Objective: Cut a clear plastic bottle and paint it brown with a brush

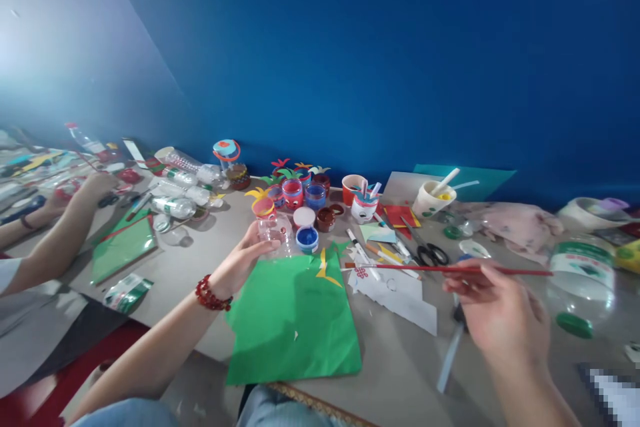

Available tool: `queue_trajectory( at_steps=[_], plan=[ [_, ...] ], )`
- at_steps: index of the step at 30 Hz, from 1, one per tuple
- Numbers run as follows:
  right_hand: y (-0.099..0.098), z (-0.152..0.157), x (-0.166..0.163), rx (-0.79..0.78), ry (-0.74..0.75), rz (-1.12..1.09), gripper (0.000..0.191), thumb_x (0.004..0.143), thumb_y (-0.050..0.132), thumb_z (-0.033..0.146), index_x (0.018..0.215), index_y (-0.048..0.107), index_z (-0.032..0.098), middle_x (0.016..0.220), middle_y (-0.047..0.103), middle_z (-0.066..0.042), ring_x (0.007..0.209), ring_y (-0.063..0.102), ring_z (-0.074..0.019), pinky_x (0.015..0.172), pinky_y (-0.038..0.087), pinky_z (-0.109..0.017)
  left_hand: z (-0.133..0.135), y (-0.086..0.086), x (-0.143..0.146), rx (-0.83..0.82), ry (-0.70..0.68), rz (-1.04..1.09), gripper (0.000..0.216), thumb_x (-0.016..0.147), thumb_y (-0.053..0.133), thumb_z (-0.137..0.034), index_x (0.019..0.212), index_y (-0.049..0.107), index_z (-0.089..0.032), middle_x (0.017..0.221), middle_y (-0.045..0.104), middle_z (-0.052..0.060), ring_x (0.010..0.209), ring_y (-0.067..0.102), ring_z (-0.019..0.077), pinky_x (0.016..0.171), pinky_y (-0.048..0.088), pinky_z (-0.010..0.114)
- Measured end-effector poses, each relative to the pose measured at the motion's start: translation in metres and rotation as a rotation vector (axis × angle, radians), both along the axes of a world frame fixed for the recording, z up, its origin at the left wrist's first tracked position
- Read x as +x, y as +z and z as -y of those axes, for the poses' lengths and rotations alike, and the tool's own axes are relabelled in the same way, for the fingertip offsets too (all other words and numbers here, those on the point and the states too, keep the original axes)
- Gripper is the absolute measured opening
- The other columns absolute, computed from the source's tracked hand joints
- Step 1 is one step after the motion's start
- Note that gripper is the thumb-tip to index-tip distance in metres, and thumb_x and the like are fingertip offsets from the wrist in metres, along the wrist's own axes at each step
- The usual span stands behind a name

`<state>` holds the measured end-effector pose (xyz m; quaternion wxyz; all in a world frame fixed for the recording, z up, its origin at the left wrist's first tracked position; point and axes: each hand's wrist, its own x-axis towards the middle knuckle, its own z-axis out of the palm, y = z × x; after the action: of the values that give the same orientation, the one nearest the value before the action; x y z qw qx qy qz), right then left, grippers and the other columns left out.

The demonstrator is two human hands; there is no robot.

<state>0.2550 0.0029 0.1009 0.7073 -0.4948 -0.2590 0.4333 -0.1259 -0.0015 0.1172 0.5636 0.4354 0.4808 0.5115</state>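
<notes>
My left hand, with a red bead bracelet on the wrist, is closed round a clear cut plastic cup held over the top edge of a green paper sheet. My right hand pinches a thin red paintbrush that points left, its tip near white paper scraps. Just beyond the cup stand small paint pots, one blue, one white and one brown.
Decorated cups, a white cup with sticks, scissors, markers and coloured paper crowd the table's back by the blue wall. Clear bottles lie at left. Another person's arms reach over a green sheet. A large bottle lies right.
</notes>
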Motion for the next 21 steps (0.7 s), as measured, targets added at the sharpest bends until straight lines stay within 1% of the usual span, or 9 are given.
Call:
queue_trajectory(
  at_steps=[4, 7, 11, 12, 14, 16, 18, 20, 21],
  plan=[
    [-0.003, 0.001, -0.005, -0.01, 0.019, 0.002, 0.014, 0.059, 0.074, 0.028, 0.066, 0.071, 0.016, 0.058, 0.07, -0.004, 0.045, 0.064, -0.016, 0.041, 0.054, -0.026, 0.01, -0.001, -0.009, 0.039, 0.074, -0.045, 0.052, 0.077, 0.078, -0.031, 0.124, 0.057, -0.025, 0.124, 0.067, 0.006, 0.117, 0.061, 0.0255, 0.094, 0.049, 0.036],
    [-0.005, 0.001, -0.007, 0.0, 0.013, -0.009, 0.016, 0.059, 0.075, 0.029, 0.064, 0.07, 0.015, 0.059, 0.07, -0.004, 0.044, 0.064, -0.0167, 0.04, 0.054, -0.027, 0.019, -0.009, -0.016, 0.04, 0.131, -0.108, 0.052, 0.077, 0.078, -0.032, 0.123, 0.055, -0.025, 0.121, 0.066, 0.006, 0.117, 0.061, 0.0251, 0.094, 0.051, 0.035],
    [-0.006, 0.0, -0.007, 0.01, 0.009, -0.022, 0.015, 0.06, 0.075, 0.028, 0.064, 0.07, 0.015, 0.061, 0.071, -0.003, 0.045, 0.065, -0.017, 0.04, 0.055, -0.027, 0.033, -0.03, -0.025, 0.075, 0.176, -0.255, 0.055, 0.079, 0.077, -0.035, 0.125, 0.049, -0.026, 0.126, 0.059, 0.007, 0.124, 0.056, 0.0254, 0.096, 0.051, 0.036],
    [-0.005, 0.001, -0.007, 0.015, 0.009, -0.028, 0.014, 0.059, 0.076, 0.027, 0.064, 0.07, 0.015, 0.06, 0.071, -0.003, 0.045, 0.066, -0.0173, 0.04, 0.055, -0.027, 0.036, -0.036, -0.027, 0.103, 0.179, -0.288, 0.056, 0.08, 0.076, -0.036, 0.126, 0.047, -0.026, 0.124, 0.059, 0.007, 0.122, 0.056, 0.0256, 0.097, 0.051, 0.038],
    [-0.003, 0.001, -0.008, 0.015, 0.002, -0.038, 0.013, 0.057, 0.076, 0.026, 0.063, 0.071, 0.015, 0.06, 0.071, -0.003, 0.045, 0.066, -0.0176, 0.04, 0.055, -0.026, 0.042, -0.047, -0.032, 0.189, 0.205, -0.349, 0.059, 0.081, 0.075, -0.035, 0.129, 0.042, -0.026, 0.126, 0.059, 0.009, 0.121, 0.057, 0.0254, 0.104, 0.047, 0.043],
    [0.0, 0.001, -0.01, 0.003, -0.008, -0.05, 0.012, 0.057, 0.076, 0.025, 0.062, 0.071, 0.015, 0.059, 0.071, -0.003, 0.045, 0.067, -0.0177, 0.04, 0.055, -0.025, 0.049, -0.058, -0.037, 0.291, 0.233, -0.463, 0.061, 0.082, 0.074, -0.033, 0.132, 0.04, -0.026, 0.129, 0.057, 0.01, 0.124, 0.055, 0.0257, 0.11, 0.041, 0.046],
    [0.002, 0.0, -0.012, -0.007, -0.013, -0.053, 0.012, 0.056, 0.076, 0.024, 0.06, 0.07, 0.014, 0.059, 0.071, -0.003, 0.044, 0.066, -0.0176, 0.04, 0.055, -0.025, 0.055, -0.068, -0.041, 0.361, 0.24, -0.588, 0.063, 0.083, 0.073, -0.032, 0.134, 0.035, -0.026, 0.131, 0.057, 0.011, 0.125, 0.054, 0.0266, 0.111, 0.041, 0.049],
    [0.004, -0.001, -0.013, 0.007, -0.018, -0.058, 0.011, 0.054, 0.076, 0.023, 0.059, 0.07, 0.015, 0.06, 0.071, -0.003, 0.044, 0.066, -0.0183, 0.039, 0.055, -0.026, 0.061, -0.079, -0.044, 0.373, 0.245, -0.728, 0.063, 0.084, 0.071, -0.032, 0.135, 0.033, -0.026, 0.131, 0.057, 0.013, 0.125, 0.054, 0.0281, 0.109, 0.041, 0.052],
    [0.004, -0.002, -0.013, 0.019, -0.024, -0.061, 0.011, 0.053, 0.076, 0.022, 0.059, 0.069, 0.016, 0.059, 0.071, -0.002, 0.044, 0.066, -0.0186, 0.038, 0.055, -0.026, 0.064, -0.083, -0.045, 0.355, 0.249, -0.816, 0.061, 0.084, 0.071, -0.034, 0.133, 0.035, -0.024, 0.13, 0.058, 0.013, 0.125, 0.054, 0.0293, 0.109, 0.041, 0.053]
  ],
)
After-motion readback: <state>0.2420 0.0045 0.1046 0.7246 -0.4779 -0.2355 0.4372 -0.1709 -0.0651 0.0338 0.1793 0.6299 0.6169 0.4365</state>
